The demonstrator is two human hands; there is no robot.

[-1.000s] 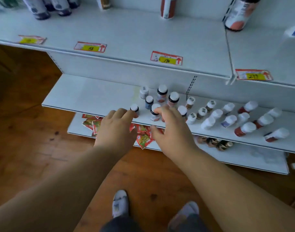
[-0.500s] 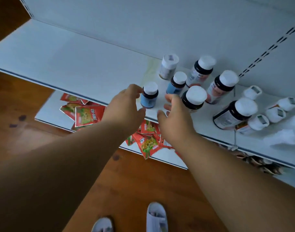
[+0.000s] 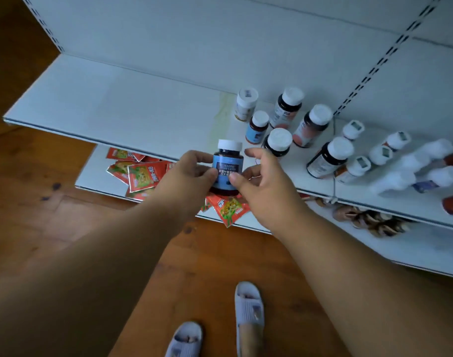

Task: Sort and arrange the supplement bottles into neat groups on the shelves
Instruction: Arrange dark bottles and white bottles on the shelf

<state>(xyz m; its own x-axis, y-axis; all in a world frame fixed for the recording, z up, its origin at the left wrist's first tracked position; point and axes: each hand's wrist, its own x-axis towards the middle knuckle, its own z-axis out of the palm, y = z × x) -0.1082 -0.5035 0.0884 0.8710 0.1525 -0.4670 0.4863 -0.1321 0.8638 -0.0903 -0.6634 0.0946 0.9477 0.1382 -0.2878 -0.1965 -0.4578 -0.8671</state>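
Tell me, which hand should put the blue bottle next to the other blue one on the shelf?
Probably the right hand. Both hands hold the blue-label bottle, but its twin, the smaller blue bottle, stands to the right, on that hand's side. The left hand would have to cross over.

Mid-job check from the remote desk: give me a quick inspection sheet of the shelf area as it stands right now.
Surface: white middle shelf, left part bare; lower shelf beneath.
Job's things: blue-label bottle lifted at the shelf's front edge; a second blue-label bottle and dark white-capped bottles standing at right; far-right ones blurred.
Clutter: red snack packets and brown wrapped items on the lower shelf.
Grip: left hand and right hand both hold the lifted bottle.
Cables: nothing seen.
Surroundings: wooden floor, white slippers.
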